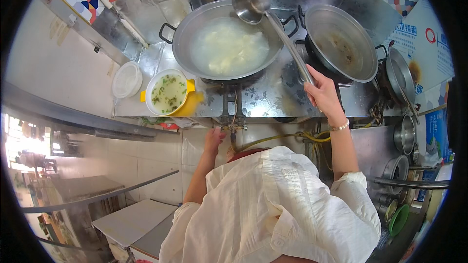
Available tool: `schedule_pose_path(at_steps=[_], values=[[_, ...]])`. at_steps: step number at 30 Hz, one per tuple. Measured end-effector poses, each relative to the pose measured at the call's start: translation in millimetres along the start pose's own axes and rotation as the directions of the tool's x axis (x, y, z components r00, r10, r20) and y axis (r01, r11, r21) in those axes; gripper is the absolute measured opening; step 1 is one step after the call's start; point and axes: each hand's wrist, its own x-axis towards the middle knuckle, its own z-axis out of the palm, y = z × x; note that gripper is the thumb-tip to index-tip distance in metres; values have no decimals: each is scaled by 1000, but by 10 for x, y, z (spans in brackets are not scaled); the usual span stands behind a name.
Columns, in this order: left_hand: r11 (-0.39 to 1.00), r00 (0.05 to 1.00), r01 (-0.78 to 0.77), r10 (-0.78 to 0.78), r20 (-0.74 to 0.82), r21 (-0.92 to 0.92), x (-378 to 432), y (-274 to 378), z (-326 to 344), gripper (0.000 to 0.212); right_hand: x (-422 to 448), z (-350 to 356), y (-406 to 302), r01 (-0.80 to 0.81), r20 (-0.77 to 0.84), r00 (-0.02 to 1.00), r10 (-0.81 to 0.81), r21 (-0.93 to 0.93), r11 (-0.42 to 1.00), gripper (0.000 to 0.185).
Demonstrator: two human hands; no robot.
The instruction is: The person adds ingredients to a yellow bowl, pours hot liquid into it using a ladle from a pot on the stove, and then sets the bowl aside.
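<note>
My right hand (321, 93) grips the handle of a metal ladle (289, 44), whose bowl hangs over the back right rim of a large wok (179, 49). Cloudy liquid with pale pieces (234, 45) fills the wok's bottom. My left hand (214, 138) is beside the gas valve (234, 127) at the stove's front edge; whether it touches the valve I cannot tell. A yellow-handled white bowl (145, 96) of broth with chopped greens stands left of the wok's front. Beside it lies a round translucent plastic container or lid (127, 79).
A second wok (314, 18) with a little liquid sits on the right, and a smaller pan (398, 71) is beyond it. A yellow hose (278, 139) runs below the counter edge (263, 111). Metal bowls (404, 134) and a green basin (398, 220) are at the lower right.
</note>
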Motion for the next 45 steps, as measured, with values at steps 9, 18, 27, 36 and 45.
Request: schedule_pose_path(at_steps=[9, 18, 27, 36, 45], values=[[998, 1000, -3, 3, 8, -68, -45, -98, -210, 30, 582, 19, -55, 411, 174, 888, -426, -715, 565, 45], [979, 993, 75, -91, -80, -187, -130, -82, -499, 29, 219, -19, -974, 16, 336, 916, 220, -578, 816, 49], [979, 995, 56, -70, -64, -197, -57, -37, -589, 26, -37, 71, -893, -280, 422, 845, 329, -175, 944, 49], [980, 993, 98, -109, -53, -172, -67, 10, -573, 23, -47, 348, -592, -167, 369, 911, 184, -80, 983, 50], [983, 993, 92, -102, -59, -159, -72, -70, -503, 22, 22, 231, -415, 252, 127, 968, -218, -543, 801, 49]])
